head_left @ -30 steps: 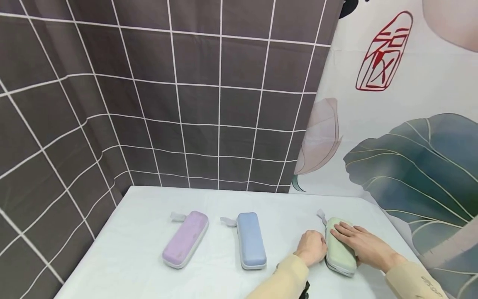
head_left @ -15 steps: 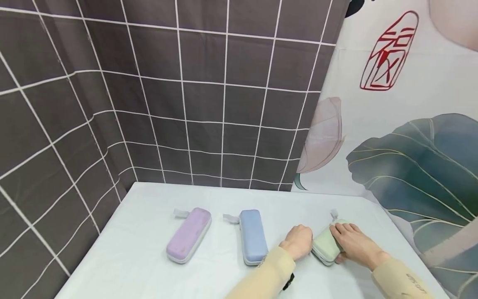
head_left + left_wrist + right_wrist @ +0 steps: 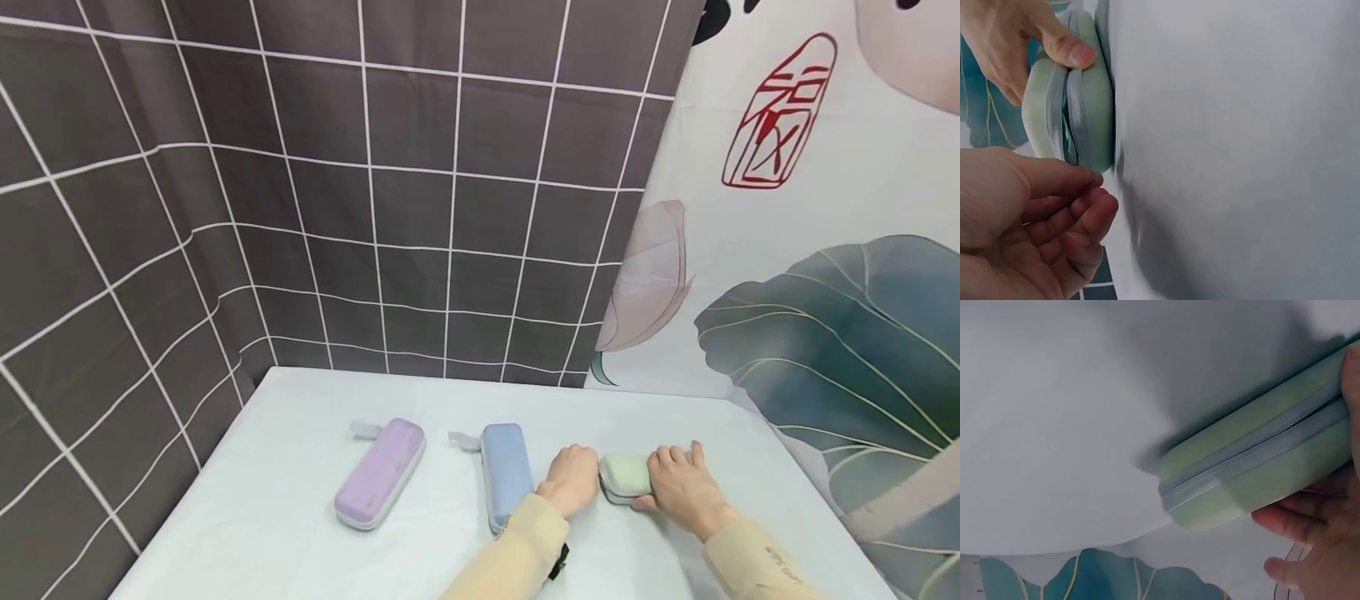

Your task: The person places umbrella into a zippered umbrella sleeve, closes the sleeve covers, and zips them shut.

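A light green zippered case [image 3: 625,475] with a grey zipper band lies between my hands on the white table. My right hand [image 3: 681,490] grips it from above, thumb on its near side and fingers across the top. At its left end my left hand [image 3: 573,481] pinches with thumb and forefinger right at the zipper; the pull is hidden by the fingertips. In the left wrist view the zipper [image 3: 1067,122] is parted in a narrow dark gap from the right thumb to my left fingertips. The gap also shows beside the right thumb in the right wrist view.
A blue case [image 3: 508,471] with a grey strap lies left of my left forearm, its near end close to the sleeve. Farther left is a purple case [image 3: 380,473], also strapped. Behind the white table [image 3: 247,517] hang a dark grid cloth [image 3: 405,208] and a leaf-printed cloth [image 3: 847,333].
The green case has turned from pointing away to lying nearly sideways, and has moved left. My left hand has drawn left and slightly away with its end; the right hand has followed.
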Demonstrator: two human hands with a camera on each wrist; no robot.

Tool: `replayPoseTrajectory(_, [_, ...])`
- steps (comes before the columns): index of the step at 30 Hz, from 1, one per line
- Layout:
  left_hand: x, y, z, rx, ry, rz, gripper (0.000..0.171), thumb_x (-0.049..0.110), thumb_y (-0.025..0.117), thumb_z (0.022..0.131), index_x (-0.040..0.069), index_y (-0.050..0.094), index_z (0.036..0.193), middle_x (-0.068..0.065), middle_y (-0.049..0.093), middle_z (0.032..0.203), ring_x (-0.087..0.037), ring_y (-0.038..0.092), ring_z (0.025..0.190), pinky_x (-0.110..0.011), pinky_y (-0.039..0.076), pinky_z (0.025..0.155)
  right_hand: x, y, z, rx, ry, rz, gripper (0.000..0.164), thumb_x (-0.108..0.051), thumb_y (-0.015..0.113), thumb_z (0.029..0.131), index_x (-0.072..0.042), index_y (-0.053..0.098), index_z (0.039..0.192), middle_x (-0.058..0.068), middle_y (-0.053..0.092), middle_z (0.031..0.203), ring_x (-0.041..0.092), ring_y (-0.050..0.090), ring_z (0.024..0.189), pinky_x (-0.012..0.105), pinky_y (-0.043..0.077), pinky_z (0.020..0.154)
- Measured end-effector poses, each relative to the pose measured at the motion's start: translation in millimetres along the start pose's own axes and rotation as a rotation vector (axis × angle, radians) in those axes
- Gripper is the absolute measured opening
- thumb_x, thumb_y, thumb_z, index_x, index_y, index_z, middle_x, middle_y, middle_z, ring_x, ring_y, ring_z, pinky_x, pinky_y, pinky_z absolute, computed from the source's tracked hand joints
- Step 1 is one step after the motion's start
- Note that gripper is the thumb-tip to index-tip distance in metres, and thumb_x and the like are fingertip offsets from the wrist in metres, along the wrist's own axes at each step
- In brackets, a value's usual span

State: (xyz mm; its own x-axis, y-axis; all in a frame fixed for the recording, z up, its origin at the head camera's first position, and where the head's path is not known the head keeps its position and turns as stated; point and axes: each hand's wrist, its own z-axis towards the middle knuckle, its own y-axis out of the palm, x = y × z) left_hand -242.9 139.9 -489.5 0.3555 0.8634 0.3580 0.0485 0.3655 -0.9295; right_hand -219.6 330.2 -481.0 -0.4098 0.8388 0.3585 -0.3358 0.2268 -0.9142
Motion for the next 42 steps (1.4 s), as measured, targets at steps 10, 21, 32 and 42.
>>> replayPoseTrajectory(10, [-9.8,-6.1,-0.5,0.037,-0.018,-0.060,0.026,0.001,0.062,0.086,0.010,0.060,0.061,0.002,0.050,0.056,-0.008,0.043,0.048,-0.020,0.038,0.047,-22.3,-3.1,19.5,0.027,0.127,-0.129,0.078,-0.066,0.069,0.073,0.010,0.058,0.086,0.024,0.058,0.080,0.042,0.059,0.083,0.067,0.034,0.093])
replayPoseTrajectory(21, [-14.5,-3.0,-5.8,0.043,-0.048,-0.114,0.034,0.002,0.063,0.085,0.013,0.050,0.055,0.003,0.044,0.051,-0.009,0.039,0.047,-0.021,0.035,0.046,-23.4,6.6,16.0,0.007,0.216,0.113,0.075,-0.066,0.069,0.075,0.006,0.055,0.093,0.017,0.050,0.083,0.040,0.053,0.082,0.067,0.038,0.081])
replayPoseTrajectory(32, [-11.1,0.9,-4.6,-0.017,-0.089,-0.181,0.036,0.007,0.059,0.092,0.013,0.048,0.058,0.002,0.043,0.054,-0.010,0.038,0.046,-0.023,0.033,0.043,13.1,0.6,0.7,-0.184,0.145,0.595,0.078,-0.054,0.059,0.092,0.004,0.044,0.141,0.028,0.054,0.121,0.047,0.054,0.107,0.065,0.041,0.082])
replayPoseTrajectory(42, [-15.4,-1.8,0.2,-0.048,-0.091,-0.209,0.033,0.009,0.058,0.095,0.013,0.052,0.062,0.002,0.044,0.057,-0.011,0.038,0.050,-0.024,0.034,0.046,39.3,1.8,0.9,-0.222,0.153,0.832,0.067,-0.046,0.067,0.089,-0.002,0.053,0.138,0.027,0.055,0.132,0.051,0.048,0.120,0.063,0.040,0.092])
